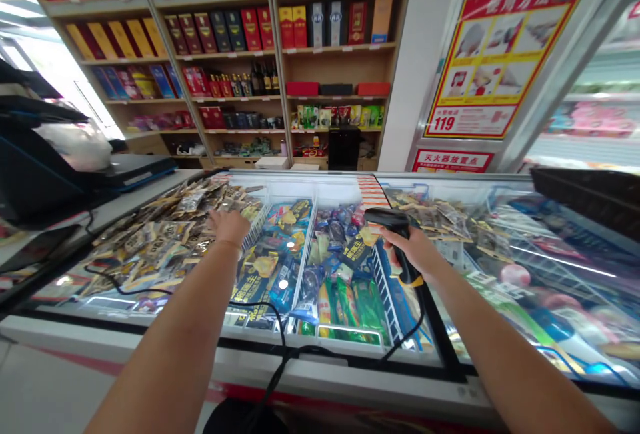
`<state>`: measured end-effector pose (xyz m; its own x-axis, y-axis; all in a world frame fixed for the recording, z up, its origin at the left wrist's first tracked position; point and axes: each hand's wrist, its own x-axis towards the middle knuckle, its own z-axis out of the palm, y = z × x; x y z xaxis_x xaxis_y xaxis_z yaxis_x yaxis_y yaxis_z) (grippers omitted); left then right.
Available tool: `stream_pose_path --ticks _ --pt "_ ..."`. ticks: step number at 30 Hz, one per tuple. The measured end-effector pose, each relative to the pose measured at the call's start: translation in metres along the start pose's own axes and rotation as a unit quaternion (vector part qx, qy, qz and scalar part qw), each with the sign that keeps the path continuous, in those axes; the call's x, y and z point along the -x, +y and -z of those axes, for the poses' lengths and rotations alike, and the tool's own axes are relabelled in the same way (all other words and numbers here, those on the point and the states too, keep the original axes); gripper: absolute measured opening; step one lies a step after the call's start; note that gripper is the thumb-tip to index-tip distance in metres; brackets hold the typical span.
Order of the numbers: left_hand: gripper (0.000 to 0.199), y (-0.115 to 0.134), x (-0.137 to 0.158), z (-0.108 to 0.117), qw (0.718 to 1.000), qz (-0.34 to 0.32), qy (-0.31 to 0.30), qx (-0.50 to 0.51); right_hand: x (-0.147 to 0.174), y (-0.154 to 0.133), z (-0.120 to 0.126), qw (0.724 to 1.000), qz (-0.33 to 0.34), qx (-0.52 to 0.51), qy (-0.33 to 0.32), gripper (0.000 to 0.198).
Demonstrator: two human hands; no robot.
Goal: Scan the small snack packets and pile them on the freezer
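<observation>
My right hand (419, 251) is wrapped round the grip of a black barcode scanner (389, 217), whose head points left over the freezer. From the grip's yellow-trimmed base a black cable (417, 321) runs down over the freezer's front edge. My left hand (229, 226) reaches out over a heap of small brown-and-clear snack packets (170, 241) on the glass top. Its fingers look stretched and apart, at the heap's right side; whether they touch a packet I cannot tell.
Under the glass, white wire baskets (306, 247) hold blue, yellow and green ice-cream packs (345, 301). A black tray (590, 204) sits at the right. Dark checkout equipment (40, 154) stands at the left. Shelves (340, 51) with boxed goods rise behind.
</observation>
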<state>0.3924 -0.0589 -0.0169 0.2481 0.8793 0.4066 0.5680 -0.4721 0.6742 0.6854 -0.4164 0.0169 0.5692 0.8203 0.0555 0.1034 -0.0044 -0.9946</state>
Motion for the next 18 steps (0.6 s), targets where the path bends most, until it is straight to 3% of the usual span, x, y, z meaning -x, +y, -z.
stream_pose_path --ticks 2,4,7,12,14,16,18 --pt "0.019 0.017 0.007 -0.013 0.987 0.022 0.051 -0.148 -0.001 0.003 0.001 1.000 0.007 0.001 0.001 0.044" --pt "0.013 0.036 0.013 -0.029 0.977 0.030 0.025 -0.209 -0.001 0.005 0.003 1.000 0.009 0.002 0.002 0.045" --pt "0.017 0.062 0.018 -0.055 0.985 0.020 -0.044 -0.168 0.001 0.007 0.006 1.000 0.006 0.006 0.002 0.045" --pt "0.031 0.102 0.028 -0.092 0.983 -0.011 -0.185 -0.013 0.009 0.003 0.009 1.000 -0.003 0.011 0.015 0.041" --pt "0.045 0.116 0.036 -0.102 0.987 0.027 -0.157 -0.017 0.012 0.000 0.009 1.000 -0.006 0.013 0.027 0.038" --pt "0.071 0.127 0.046 -0.108 0.990 0.090 -0.079 -0.077 0.014 -0.001 0.008 0.999 -0.009 0.017 0.030 0.036" --pt "0.086 0.134 0.055 -0.111 0.981 0.131 -0.037 -0.137 0.015 -0.001 0.008 0.999 -0.010 0.020 0.024 0.035"
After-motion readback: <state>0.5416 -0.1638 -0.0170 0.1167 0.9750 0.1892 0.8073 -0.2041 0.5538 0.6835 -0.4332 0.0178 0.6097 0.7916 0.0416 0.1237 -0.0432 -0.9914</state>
